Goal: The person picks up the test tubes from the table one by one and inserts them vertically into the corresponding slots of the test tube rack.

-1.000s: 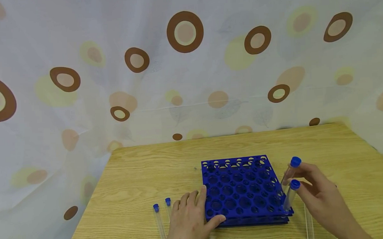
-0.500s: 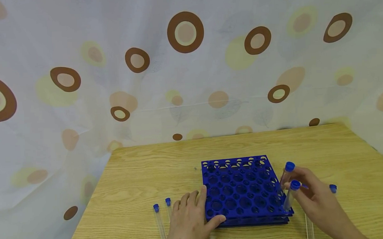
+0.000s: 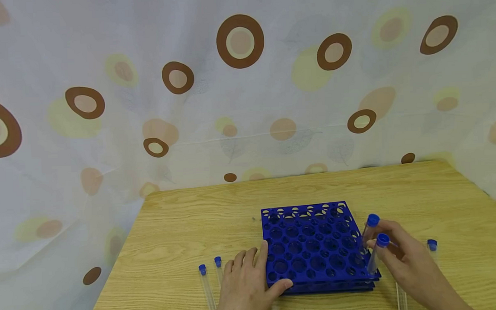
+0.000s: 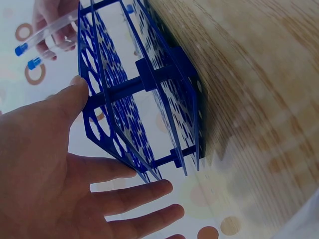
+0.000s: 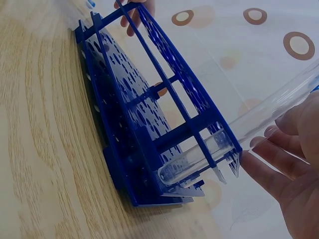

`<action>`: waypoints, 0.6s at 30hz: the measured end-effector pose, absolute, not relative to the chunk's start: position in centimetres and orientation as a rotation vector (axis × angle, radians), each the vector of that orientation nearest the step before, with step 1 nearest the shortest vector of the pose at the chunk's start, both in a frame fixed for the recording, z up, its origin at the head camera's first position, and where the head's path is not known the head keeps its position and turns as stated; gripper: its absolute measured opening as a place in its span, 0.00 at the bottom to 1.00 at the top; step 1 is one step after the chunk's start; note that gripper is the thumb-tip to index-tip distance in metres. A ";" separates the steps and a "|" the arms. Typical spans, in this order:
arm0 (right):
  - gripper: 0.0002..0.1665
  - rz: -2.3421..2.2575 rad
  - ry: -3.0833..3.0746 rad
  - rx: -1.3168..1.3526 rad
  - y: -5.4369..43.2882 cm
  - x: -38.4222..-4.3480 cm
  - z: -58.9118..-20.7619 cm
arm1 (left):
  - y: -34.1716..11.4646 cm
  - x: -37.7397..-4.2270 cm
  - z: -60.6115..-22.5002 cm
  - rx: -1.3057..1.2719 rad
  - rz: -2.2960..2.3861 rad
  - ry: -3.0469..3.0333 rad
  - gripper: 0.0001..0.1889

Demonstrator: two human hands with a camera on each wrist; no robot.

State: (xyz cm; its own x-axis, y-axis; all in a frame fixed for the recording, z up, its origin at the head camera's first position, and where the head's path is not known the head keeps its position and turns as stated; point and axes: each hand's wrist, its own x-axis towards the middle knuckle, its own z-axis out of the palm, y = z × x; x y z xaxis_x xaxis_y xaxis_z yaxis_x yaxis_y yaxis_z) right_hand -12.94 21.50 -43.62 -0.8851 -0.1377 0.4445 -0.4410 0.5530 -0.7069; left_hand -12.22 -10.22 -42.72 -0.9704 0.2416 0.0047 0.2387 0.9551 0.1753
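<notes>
A blue test tube rack [image 3: 313, 248] with rows of round holes stands on the table. My left hand [image 3: 246, 283] rests against its left side, thumb on the near edge and fingers fairly straight, as the left wrist view [image 4: 55, 164] confirms. At the rack's right side my right hand [image 3: 411, 263] pinches a clear, blue-capped test tube [image 3: 368, 233], which leans slightly; its lower end is hidden in the head view. A second capped test tube [image 3: 374, 261] stands at the near right corner. In the right wrist view a tube's rounded bottom [image 5: 174, 172] sits inside the rack.
Two capped tubes lie left of the rack, one outer tube [image 3: 208, 291] and one inner tube [image 3: 218, 268] partly behind my left hand. On the right, a tube cap [image 3: 432, 245] and a tube end [image 3: 401, 300] show around my forearm. A patterned curtain [image 3: 246, 105] hangs behind the wooden table [image 3: 184, 221].
My right hand has moved left and down with the pinched test tube, bringing it closer to the rack's right edge. The left hand and the rack have stayed put.
</notes>
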 end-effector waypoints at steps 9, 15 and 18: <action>0.22 1.254 -2.462 0.466 21.5 -12.8 -43.4 | -10.3 -12.3 -42.6 0.382 0.301 3.070 0.50; 0.22 1.251 -2.483 0.473 21.7 -12.7 -43.6 | -10.3 -12.2 -42.6 0.381 0.306 3.075 0.50; 0.23 1.246 -2.497 0.473 22.0 -12.6 -43.6 | -10.3 -12.2 -42.6 0.379 0.304 3.078 0.50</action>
